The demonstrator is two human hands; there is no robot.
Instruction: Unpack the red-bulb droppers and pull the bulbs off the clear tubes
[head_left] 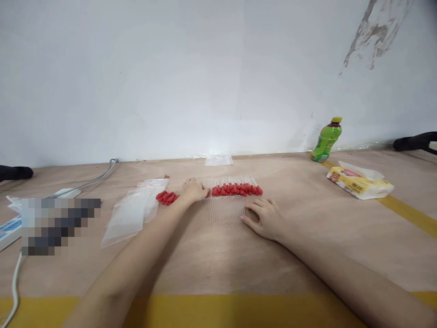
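Observation:
A row of clear thin tubes with red caps (235,189) lies side by side on the wooden table (218,255). My left hand (194,190) rests at the left end of the row, fingers curled against the red caps; whether it grips one I cannot make out. A small loose heap of red caps (166,197) lies just left of that hand. My right hand (264,217) lies flat and open on the table, fingertips touching the near right corner of the tubes.
Clear plastic bags (133,212) lie left of the caps, another small bag (218,160) by the wall. A green bottle (327,140) and a tissue pack (358,183) stand at right. A power strip and cables (13,225) sit far left. Yellow tape (218,310) marks the near edge.

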